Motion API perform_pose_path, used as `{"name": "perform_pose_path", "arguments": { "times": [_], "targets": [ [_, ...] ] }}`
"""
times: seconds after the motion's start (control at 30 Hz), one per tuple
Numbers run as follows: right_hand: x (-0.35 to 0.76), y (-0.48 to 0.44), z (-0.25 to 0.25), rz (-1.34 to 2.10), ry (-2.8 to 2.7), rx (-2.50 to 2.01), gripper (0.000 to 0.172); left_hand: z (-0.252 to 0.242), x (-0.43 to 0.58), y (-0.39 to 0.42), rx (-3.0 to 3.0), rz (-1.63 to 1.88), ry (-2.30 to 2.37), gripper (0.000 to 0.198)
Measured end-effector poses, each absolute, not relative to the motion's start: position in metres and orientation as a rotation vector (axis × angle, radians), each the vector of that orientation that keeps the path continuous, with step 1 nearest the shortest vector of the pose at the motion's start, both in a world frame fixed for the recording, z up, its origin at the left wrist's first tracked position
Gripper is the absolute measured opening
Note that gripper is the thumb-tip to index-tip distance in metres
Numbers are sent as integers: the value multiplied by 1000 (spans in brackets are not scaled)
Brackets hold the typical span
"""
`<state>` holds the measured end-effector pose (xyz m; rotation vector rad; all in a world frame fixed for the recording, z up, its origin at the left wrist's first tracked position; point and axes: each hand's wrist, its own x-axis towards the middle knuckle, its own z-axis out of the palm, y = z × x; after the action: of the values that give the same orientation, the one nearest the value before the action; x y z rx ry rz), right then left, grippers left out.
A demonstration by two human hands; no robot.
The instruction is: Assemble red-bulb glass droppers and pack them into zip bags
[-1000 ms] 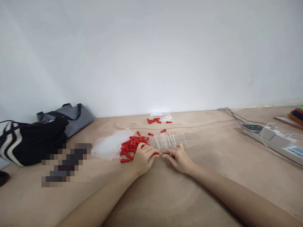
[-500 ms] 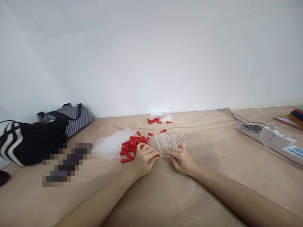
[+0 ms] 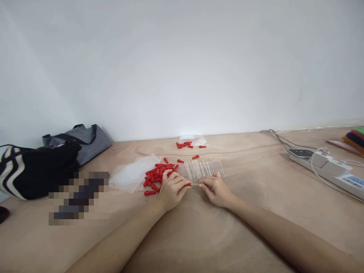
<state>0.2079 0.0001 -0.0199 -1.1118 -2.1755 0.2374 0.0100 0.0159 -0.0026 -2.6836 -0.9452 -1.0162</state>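
Observation:
My left hand (image 3: 173, 190) is closed on a red rubber dropper bulb (image 3: 188, 184), whose end shows at my fingertips. Between the two hands spans a thin clear dropper tube (image 3: 195, 185), one end at the bulb, the other pinched by my right hand (image 3: 215, 190). How deep the tube sits in the bulb cannot be made out. A heap of red dropper bulbs (image 3: 155, 173) lies beside and partly behind my left hand. Just beyond my fingers, a row of clear dropper tubes (image 3: 199, 169) lies side by side on the wooden table (image 3: 196, 235).
Clear zip bags (image 3: 131, 173) lie left of the heap. Farther back are a smaller group of red bulbs (image 3: 183, 145) and a clear bag (image 3: 192, 139). A black bag (image 3: 48, 170) and a striped bag (image 3: 93, 142) stand left; a power strip (image 3: 335, 170) with cables lies right.
Both hands stay nearly in place around the bulb and the tube. Less of the tube shows between them, and my right fingertips sit slightly closer to the left hand.

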Motion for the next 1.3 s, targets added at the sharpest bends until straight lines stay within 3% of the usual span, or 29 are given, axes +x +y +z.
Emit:
{"name": "perform_pose_path", "arguments": {
  "times": [0.67, 0.97, 1.1, 1.17, 1.3],
  "targets": [
    [206, 1, -17, 407, -2159, -1165, 25, -4, 11, 16, -2703, -1000, -923, 11],
    [215, 3, 0, 140, -2314, -1137, 20, -5, 14, 22, -2564, -1100, -1125, 13],
    [233, 20, -1, 177, -2027, -1469, 22, -8, 9, 24, -2488, -1075, -1286, 35],
    [248, 32, -3, 194, -1710, -1825, 25, -8, 6, 23, -2495, -1032, -1333, 28],
    [271, 48, -10, 139, -1533, -2050, 31, -8, 4, 21, -2507, -982, -1376, 15]
  ]
}}
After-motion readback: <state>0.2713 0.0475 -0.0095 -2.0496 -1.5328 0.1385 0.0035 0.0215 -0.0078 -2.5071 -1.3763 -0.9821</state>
